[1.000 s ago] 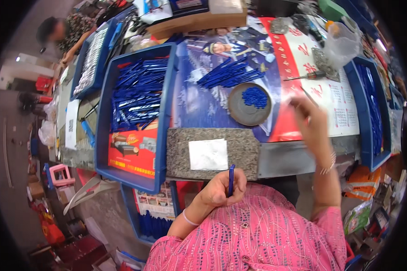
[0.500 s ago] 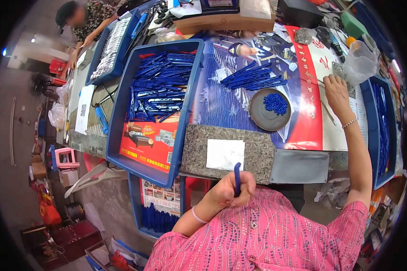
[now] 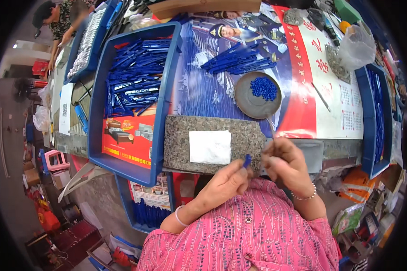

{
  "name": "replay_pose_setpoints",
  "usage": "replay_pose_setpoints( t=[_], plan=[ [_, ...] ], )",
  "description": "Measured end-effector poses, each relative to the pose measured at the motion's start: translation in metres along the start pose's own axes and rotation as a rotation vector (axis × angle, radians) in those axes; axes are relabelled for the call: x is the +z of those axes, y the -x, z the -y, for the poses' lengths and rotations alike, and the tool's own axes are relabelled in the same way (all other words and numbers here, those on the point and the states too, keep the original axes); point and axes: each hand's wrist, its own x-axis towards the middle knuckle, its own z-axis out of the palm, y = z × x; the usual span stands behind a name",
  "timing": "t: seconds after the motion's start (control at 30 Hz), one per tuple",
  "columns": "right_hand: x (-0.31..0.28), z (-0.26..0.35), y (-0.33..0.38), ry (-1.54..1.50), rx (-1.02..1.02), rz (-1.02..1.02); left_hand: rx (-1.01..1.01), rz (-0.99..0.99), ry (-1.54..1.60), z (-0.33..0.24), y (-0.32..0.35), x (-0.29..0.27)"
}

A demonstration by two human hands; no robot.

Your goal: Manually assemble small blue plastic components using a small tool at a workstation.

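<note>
My left hand (image 3: 226,183) is closed in front of my chest, at the near edge of a speckled stone slab (image 3: 178,144). A slim, dark blue stick-shaped piece (image 3: 247,161) sticks up from its fingertips. Close beside it, my right hand (image 3: 288,165) pinches a thin metal tool (image 3: 272,128) whose tip points up toward a round grey dish (image 3: 244,106). Whether the tool is tweezers or a pick cannot be made out. Small blue beads (image 3: 263,88) lie in the dish. A folded white paper (image 3: 210,147) rests on the slab.
A blue tray (image 3: 157,126) at left holds many slim blue pieces. More such pieces (image 3: 239,58) lie loose beyond the dish. Another metal tool (image 3: 321,97) lies on the poster at right, before a second blue tray (image 3: 368,135). A person (image 3: 63,20) is at far left.
My right hand has come back from the far right of the table to beside my left hand, now with a thin metal tool. The blue piece in my left hand has tipped. The view has shifted.
</note>
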Motion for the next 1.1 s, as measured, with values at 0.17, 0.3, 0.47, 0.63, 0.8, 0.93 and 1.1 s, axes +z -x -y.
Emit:
replay_pose_setpoints(
  t=[0.17, 0.3, 0.47, 0.63, 0.8, 0.93, 1.1],
  plan=[
    [0.011, -0.013, -0.01, -0.005, 0.058, 0.092, -0.045, -0.043, -0.107, -0.003, 0.011, 0.007],
    [0.007, -0.02, -0.015, -0.057, 0.135, 0.118, -0.043, -0.07, -0.227, -0.002, 0.018, 0.007],
    [0.011, -0.022, -0.013, -0.049, 0.174, 0.105, -0.105, -0.039, -0.157, -0.006, 0.02, 0.005],
    [0.008, -0.027, -0.011, -0.151, 0.194, 0.087, -0.115, -0.022, -0.084, -0.004, 0.018, 0.004],
    [0.003, -0.031, -0.005, -0.2, 0.082, 0.079, 0.218, -0.238, -0.512, -0.008, 0.017, 0.011],
    [0.0, -0.032, -0.004, -0.174, 0.053, 0.071, 0.354, -0.344, -0.692, -0.004, 0.014, 0.012],
    [-0.002, -0.03, -0.002, -0.176, 0.043, 0.07, 0.478, -0.396, -0.97, -0.009, 0.013, 0.012]
  ],
)
